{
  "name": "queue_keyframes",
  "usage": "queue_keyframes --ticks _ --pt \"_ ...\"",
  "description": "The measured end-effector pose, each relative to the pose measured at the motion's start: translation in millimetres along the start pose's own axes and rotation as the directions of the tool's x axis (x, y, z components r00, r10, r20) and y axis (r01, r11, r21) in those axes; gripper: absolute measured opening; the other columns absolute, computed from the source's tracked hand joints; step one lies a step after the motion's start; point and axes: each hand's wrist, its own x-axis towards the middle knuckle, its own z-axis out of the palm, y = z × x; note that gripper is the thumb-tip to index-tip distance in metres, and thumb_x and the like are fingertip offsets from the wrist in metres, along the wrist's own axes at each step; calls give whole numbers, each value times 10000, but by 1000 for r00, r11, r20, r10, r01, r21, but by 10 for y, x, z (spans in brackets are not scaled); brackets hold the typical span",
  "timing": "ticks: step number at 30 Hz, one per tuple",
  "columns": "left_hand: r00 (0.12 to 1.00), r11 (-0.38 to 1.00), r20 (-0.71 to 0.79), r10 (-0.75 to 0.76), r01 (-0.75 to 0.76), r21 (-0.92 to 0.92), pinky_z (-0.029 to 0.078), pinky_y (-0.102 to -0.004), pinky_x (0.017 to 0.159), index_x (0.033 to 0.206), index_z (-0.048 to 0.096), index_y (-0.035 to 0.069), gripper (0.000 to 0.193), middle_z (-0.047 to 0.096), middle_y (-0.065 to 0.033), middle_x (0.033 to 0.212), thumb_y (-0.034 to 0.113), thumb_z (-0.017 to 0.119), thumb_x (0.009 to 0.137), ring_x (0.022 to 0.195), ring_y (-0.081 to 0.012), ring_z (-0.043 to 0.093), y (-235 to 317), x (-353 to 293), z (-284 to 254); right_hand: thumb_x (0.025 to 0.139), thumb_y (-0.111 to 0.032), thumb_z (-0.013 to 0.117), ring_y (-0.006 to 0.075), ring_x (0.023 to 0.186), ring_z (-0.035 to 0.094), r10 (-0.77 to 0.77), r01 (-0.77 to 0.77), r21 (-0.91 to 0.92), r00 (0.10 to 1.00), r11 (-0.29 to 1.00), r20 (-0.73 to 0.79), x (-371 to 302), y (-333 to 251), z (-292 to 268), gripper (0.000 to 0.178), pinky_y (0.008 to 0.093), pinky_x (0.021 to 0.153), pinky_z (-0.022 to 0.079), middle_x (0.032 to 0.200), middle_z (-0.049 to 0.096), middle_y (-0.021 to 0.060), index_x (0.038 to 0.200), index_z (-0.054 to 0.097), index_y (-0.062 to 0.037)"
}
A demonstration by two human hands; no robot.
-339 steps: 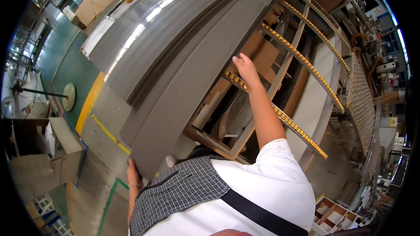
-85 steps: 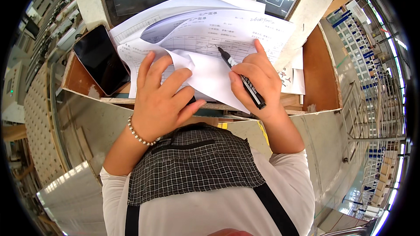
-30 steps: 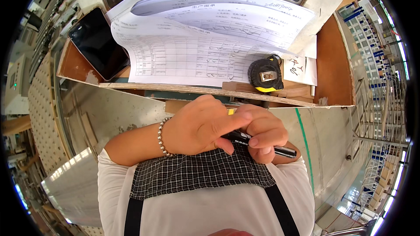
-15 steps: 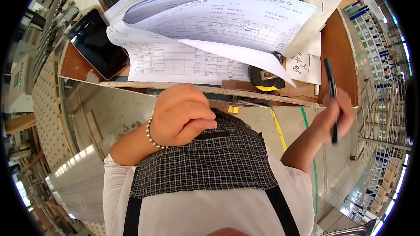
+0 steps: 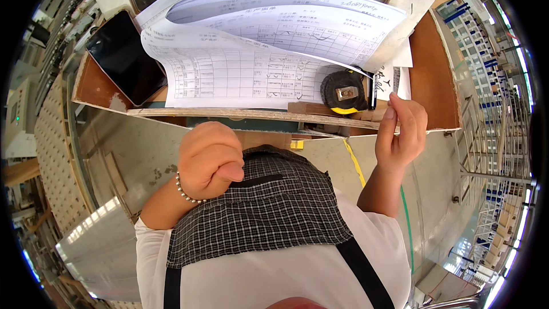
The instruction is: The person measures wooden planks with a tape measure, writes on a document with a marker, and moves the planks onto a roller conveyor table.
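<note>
My right hand (image 5: 404, 133) is raised at the front edge of the shelf, fingers pointing up and holding nothing. Close by its fingertips a black pen (image 5: 373, 92) lies upright in the picture, beside a black and yellow tape measure (image 5: 345, 92). My left hand (image 5: 209, 157) is a loose fist in front of my checked apron (image 5: 260, 209), a beaded bracelet on its wrist; nothing sticks out of it. A stack of printed forms (image 5: 229, 77) fills the middle of the shelf, its upper sheets curling over.
At the shelf's left end rests a black phone or tablet (image 5: 127, 60). The wooden front edge (image 5: 251, 115) runs across before me. Small papers with handwriting (image 5: 384, 80) sit right of the tape measure. Metal racks (image 5: 486, 154) stand at the far right, a perforated board (image 5: 54, 160) at the left.
The pen has left my right hand and now lies beside the tape measure. That hand has moved left toward the shelf's edge. My left fist has shifted slightly left and down.
</note>
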Motion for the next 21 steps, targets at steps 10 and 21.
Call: queue_keyframes --ticks 10,21 --pt "996 999 -90 6 -8 -31 429 -307 517 834 597 48 186 584 -62 699 160 738 787 572 -216 558 -14 -443 -355 820 -144 612 296 729 621 -79 -576 475 578 665 812 -911 -926 1237 230 378 667 501 778 626 92 1035 658 -75" --pt "941 972 -251 -228 204 -119 399 -314 491 631 471 52 322 508 -61 604 206 604 881 517 -211 511 -4 -1315 -916 803 -307 670 350 1284 398 89 -129 -30 476 991 875 -1540 -1329 2812 622 455 1029 367 1401 407 157 1350 452 -107"
